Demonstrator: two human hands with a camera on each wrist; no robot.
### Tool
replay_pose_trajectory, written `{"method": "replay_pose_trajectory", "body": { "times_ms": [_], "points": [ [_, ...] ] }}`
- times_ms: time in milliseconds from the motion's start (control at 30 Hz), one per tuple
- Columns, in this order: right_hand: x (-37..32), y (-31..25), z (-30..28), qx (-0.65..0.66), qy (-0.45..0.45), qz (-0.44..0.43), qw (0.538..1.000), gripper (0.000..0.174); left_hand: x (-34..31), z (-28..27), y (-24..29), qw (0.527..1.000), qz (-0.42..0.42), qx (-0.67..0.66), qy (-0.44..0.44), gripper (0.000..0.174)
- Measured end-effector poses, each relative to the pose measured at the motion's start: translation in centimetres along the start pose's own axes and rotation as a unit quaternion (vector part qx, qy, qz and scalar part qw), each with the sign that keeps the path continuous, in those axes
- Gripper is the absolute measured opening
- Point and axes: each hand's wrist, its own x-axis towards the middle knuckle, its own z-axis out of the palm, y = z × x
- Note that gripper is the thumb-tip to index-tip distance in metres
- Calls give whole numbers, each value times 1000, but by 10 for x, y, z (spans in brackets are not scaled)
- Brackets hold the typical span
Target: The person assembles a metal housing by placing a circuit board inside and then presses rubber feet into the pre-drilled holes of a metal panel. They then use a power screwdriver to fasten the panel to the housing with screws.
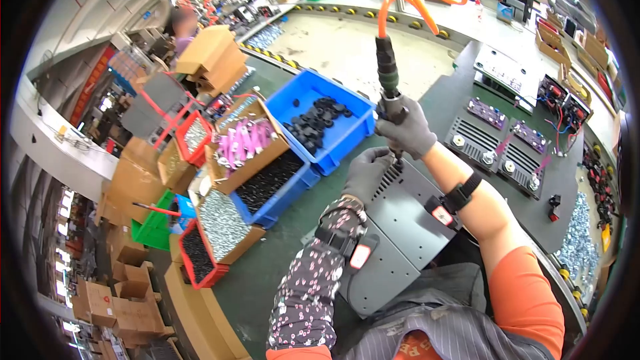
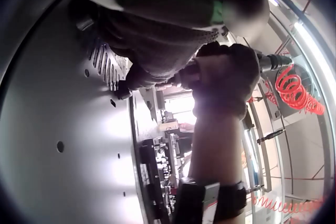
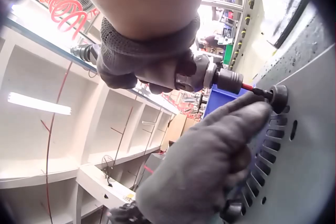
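While your right hand [image 1: 412,130] grips the driver [image 1: 387,67], your left hand [image 1: 364,177], fingers straight, touches one seemingly unfinished foot [image 3: 281,98]; another foot [image 3: 231,211] looks attached.

Our right hand [image 2: 228,74] grips a tool [image 2: 188,75]; our left hand [image 2: 152,43] holds a black piece [image 2: 123,90] against the slotted metal panel [image 2: 63,111].

Dark green workbench [image 1: 257,280] — blue bins [image 1: 348,149], a red bin [image 1: 213,279], cardboard boxes [image 1: 248,245], grey metal panel [image 1: 400,233].

Brown cartons [image 1: 100,303] near a green bin [image 1: 151,230] and, farther off, probably a person [image 1: 183,30].
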Motion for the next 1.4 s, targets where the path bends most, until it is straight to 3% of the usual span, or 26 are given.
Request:
{"method": "replay_pose_trajectory", "body": {
  "times_ms": [33,100,133,167,200,267,400,433,500,567,600,667,733,800,867,1000,1067,1133,1400],
  "points": [
    [1,4,0,51,-21,-13,998,28,-23,-12,45,982,-154,-107,-13,36],
    [0,0,-1,40,-19,7,999,30,-36,-32,32,892,-217,-397,-26,34],
    [0,0,-3,21,-20,37,999,34,-59,-40,25,882,-214,-419,-42,32],
    [10,15,-1,-26,-13,-28,999,34,-82,-53,23,877,-205,-430,-60,29],
    [11,5,0,-19,-5,-40,999,34,-101,-55,35,854,-256,-449,-64,29],
    [7,-18,1,-8,-14,27,1000,34,-131,-53,33,877,-218,-427,-46,30],
    [1,-20,-8,58,-3,11,998,32,-162,-61,21,859,-205,-468,39,32],
    [-2,-20,-7,103,8,-69,992,31,-170,-66,11,858,-200,-471,40,32],
    [-20,-50,-8,181,19,-92,979,29,-182,-81,-10,773,-173,-610,-21,31],
    [-41,-70,-6,240,33,-128,962,32,-195,-83,-14,751,-169,-637,-41,32],
    [-58,-86,-5,288,27,-101,952,35,-203,-82,-18,730,-163,-661,-61,33],
    [-93,-115,-1,345,23,-57,937,39,-212,-72,-21,720,-161,-671,-77,34],
    [-120,-121,-4,380,-5,-70,922,39,-216,-57,-9,822,-152,-548,-23,34],
    [-141,-124,-2,417,-11,-84,905,42,-211,-44,9,809,-215,-547,-18,34],
    [-159,-129,-1,432,-12,-106,895,44,-215,-31,0,789,-185,-582,-70,31],
    [-181,-133,-6,423,-10,-112,899,43,-218,-4,-2,735,-219,-631,-114,33],
    [-187,-131,-6,422,-5,-102,901,42,-219,2,-4,689,-228,-661,-189,37],
    [-191,-131,-6,423,-6,-98,901,42,-220,6,5,696,-245,-651,-178,38],
    [-195,-125,-13,419,-43,-109,900,39,-220,18,2,620,-248,-714,-210,36]
  ]
}}
